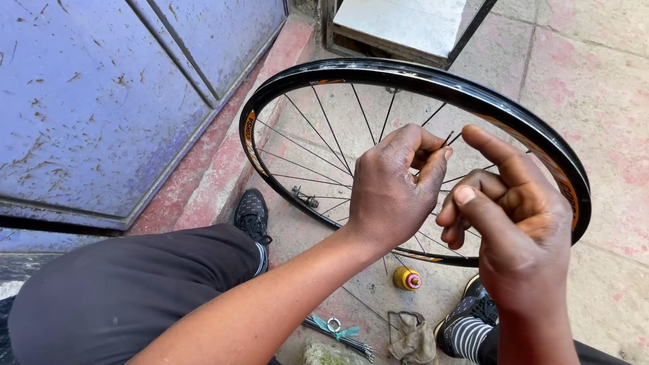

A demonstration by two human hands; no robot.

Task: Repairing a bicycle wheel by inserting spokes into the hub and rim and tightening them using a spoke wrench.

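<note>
where both hands block the middle, the hub of the black bicycle wheel (433, 80) is hidden. left hand (392, 192) pinches a thin spoke (447, 139); right hand (517, 223) curls loosely, its grip unclear. wheel stands upright between the person's feet on the pavement.

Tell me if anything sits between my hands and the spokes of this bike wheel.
Nothing visible does. The left hand already pinches a spoke near the middle of the wheel, and the right hand is right beside it. The small yellow bottle and rag lie on the ground below, out of the way.
</note>
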